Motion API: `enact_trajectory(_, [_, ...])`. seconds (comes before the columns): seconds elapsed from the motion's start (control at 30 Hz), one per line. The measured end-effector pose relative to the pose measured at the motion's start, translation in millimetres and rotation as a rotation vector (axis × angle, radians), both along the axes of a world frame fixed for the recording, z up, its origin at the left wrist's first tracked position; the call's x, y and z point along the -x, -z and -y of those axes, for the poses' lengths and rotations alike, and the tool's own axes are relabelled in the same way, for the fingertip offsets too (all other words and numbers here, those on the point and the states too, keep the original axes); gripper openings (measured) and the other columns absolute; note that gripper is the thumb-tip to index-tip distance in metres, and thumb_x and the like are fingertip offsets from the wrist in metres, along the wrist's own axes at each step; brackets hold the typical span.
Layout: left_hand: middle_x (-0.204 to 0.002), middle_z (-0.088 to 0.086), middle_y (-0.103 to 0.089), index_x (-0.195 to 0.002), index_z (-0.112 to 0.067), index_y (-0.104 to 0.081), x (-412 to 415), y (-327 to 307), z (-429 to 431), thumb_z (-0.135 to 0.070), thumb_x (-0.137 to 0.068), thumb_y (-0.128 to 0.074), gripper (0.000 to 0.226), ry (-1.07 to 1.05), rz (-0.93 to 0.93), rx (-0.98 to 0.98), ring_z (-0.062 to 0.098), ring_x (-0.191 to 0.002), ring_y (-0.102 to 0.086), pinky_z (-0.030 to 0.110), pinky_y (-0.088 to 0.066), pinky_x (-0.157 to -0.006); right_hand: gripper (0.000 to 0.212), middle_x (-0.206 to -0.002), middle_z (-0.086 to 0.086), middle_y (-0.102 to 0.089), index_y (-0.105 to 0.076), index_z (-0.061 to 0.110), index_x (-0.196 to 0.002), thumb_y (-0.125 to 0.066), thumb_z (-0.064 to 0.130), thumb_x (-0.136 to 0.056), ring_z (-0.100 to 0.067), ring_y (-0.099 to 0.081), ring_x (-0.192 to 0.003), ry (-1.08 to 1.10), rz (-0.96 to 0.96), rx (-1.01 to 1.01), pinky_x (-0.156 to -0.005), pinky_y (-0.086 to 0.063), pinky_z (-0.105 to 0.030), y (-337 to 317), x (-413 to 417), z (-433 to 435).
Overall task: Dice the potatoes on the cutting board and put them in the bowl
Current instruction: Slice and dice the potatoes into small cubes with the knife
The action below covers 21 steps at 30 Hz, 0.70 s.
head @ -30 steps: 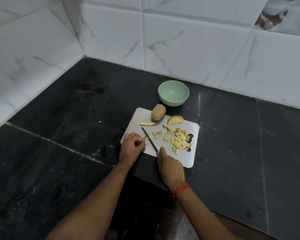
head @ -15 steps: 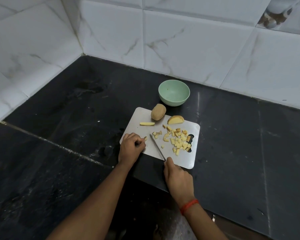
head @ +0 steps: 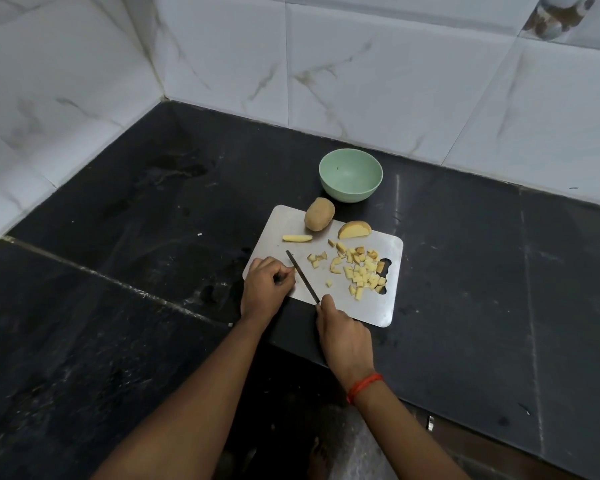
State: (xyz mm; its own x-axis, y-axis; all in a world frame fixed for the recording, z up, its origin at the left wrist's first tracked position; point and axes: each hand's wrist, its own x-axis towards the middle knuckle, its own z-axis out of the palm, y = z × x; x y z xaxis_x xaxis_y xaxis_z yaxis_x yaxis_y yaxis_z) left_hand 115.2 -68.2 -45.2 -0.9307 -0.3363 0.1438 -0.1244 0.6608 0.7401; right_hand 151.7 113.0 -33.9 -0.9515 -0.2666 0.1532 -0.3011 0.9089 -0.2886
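Gripping the handle of a knife (head: 302, 276), the right hand (head: 343, 337) has its fingers curled round it. The thin blade slants away and to the left across the cutting board (head: 371, 306). The left hand (head: 265, 289) rests on the board's near left corner just beside the blade, fingers curled and pinching a potato bit (head: 294, 270) that barely shows at the fingertips. A red thread (head: 364, 386) circles the right wrist.

To the right of the blade lie the diced pieces (head: 361, 271), heaped near the board's handle slot. Further back on the board are a potato strip (head: 297, 238), a cut potato half (head: 354, 229) and a whole potato (head: 319, 214). The green bowl (head: 350, 194) stands just beyond the board's far edge on the dark counter (head: 118, 237), near the white tiled wall (head: 361, 81).
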Motion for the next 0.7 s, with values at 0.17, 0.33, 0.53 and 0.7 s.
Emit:
enact_trajectory(0.17, [-0.074,-0.012,-0.058,-0.069,-0.019,-0.062,-0.2,-1.2,0.7,-0.024,-0.090,-0.073,0.024,0.015,0.003,0.025,0.010,-0.084,-0.048,0.014,-0.036,-0.067,0.023,-0.060,-0.004,-0.058,-0.027,0.024,-0.095,-0.048,0.028,-0.102,-0.033,-0.058,-0.048,-0.019,0.087,-0.045,-0.042,-0.033,-0.029,0.5,5.9,10.3])
enact_trajectory(0.33, [-0.076,-0.013,-0.057,-0.070,-0.022,-0.060,-1.1,-3.0,-0.1,-0.024,-0.091,-0.072,0.024,0.013,-0.001,0.023,0.011,-0.085,-0.048,0.021,-0.038,-0.067,0.010,-0.069,-0.003,-0.060,-0.034,0.023,-0.103,-0.038,0.032,-0.106,-0.031,-0.059,-0.055,-0.069,0.134,-0.027,-0.045,-0.038,-0.032,-5.5,-12.6,-14.6])
enact_trajectory(0.53, [-0.079,-0.013,-0.058,-0.071,-0.028,-0.058,-0.8,-4.1,-1.5,-0.025,-0.091,-0.074,0.025,-0.006,-0.013,0.014,0.014,-0.088,-0.051,0.027,-0.043,-0.071,0.019,-0.059,0.003,-0.056,-0.042,0.022,-0.092,-0.043,0.036,-0.104,-0.026,-0.055,-0.044,0.096,-0.022,0.093,-0.037,-0.037,-0.030,-4.5,-20.0,-29.4])
enact_trajectory(0.7, [-0.086,-0.012,-0.060,-0.087,-0.018,-0.074,-0.8,-2.9,-0.8,-0.023,-0.090,-0.074,0.005,-0.010,0.006,0.020,0.014,-0.093,-0.054,0.033,-0.052,-0.078,0.018,-0.058,0.005,-0.056,-0.048,0.022,-0.092,-0.043,0.035,-0.105,-0.020,-0.053,-0.043,0.073,-0.147,0.212,-0.035,-0.038,-0.030,-14.6,9.3,-36.5])
